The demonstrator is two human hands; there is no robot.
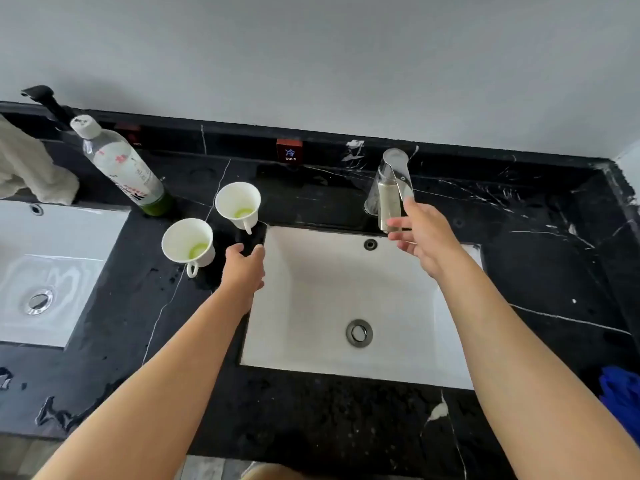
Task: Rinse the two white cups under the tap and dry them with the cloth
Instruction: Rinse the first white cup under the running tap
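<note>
Two white cups stand upright on the black marble counter left of the white sink. The near cup and the far cup each hold a little green liquid at the bottom. My left hand hovers open just right of the cups, fingers apart, touching neither. My right hand reaches up to the chrome tap behind the sink, fingers spread beside its spout and holding nothing. No water runs. A pale cloth lies at the far left of the counter.
A clear bottle of green liquid leans behind the cups. A second white sink sits at the left. A red "cold" label is on the back ledge. Something blue lies at the right edge.
</note>
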